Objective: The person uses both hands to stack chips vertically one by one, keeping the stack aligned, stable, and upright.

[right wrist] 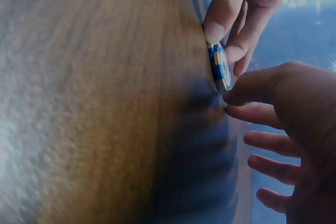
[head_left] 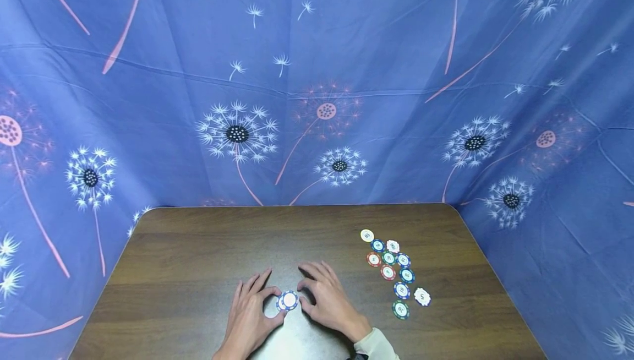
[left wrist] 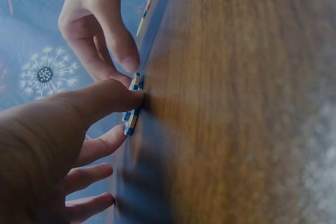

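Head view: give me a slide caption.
Left hand pinching overlapping chips, right hand close beside them at a wood-grain table.

A blue cloth (head_left: 386, 46) fills the upper part of the head view and runs down its left and right sides, creased and softly folded, printed with white dandelion heads (head_left: 237, 134), pink ones (head_left: 326, 111) and small drifting seeds (head_left: 255, 13). Across the lower middle spreads a brown wood-grain table (head_left: 188, 250), its far corners rounded and its straight far edge lying just before the cloth. A pale glare (head_left: 292, 341) whitens the tabletop at bottom centre, and recurs at the lower right of the left wrist view.
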`<state>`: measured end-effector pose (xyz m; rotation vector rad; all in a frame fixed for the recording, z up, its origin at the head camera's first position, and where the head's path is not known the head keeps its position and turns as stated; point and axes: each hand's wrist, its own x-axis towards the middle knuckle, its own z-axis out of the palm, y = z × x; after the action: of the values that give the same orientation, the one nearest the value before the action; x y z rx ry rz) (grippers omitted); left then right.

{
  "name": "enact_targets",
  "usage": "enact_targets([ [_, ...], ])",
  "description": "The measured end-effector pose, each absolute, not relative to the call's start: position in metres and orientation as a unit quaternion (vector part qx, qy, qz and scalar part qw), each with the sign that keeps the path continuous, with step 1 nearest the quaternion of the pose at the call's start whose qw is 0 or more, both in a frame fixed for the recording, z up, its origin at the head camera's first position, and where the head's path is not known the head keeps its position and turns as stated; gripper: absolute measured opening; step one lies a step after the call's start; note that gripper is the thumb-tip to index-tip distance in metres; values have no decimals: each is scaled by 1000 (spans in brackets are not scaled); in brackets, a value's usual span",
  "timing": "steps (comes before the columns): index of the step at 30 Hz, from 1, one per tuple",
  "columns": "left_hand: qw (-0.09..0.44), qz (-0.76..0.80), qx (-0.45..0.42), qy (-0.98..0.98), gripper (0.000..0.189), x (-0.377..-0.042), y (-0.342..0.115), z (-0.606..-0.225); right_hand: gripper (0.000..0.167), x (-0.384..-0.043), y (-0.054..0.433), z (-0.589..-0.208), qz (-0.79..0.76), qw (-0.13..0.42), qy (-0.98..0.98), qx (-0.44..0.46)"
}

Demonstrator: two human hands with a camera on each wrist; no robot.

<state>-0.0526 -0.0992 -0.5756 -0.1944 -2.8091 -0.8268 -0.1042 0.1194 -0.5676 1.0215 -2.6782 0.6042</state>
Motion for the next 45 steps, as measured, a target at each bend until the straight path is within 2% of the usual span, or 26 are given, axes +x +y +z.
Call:
enact_targets([
  [5, 109, -273, -70, -953, 33, -53, -99, -575, 22, -101, 119, -569, 209, 83, -910, 348],
  [20, 145, -265, -90, -949, 36, -55, -101, -578, 21, -96, 114, -568, 210, 73, -912, 346],
  [37, 147, -248, -97, -953, 36, -56, -101, -580, 21, -90, 107, -568, 223, 81, -913, 333],
  [45, 175, -236, -114, -949, 37, -56, -101, -582, 22, -88, 104, -570, 217, 103, -912, 334],
])
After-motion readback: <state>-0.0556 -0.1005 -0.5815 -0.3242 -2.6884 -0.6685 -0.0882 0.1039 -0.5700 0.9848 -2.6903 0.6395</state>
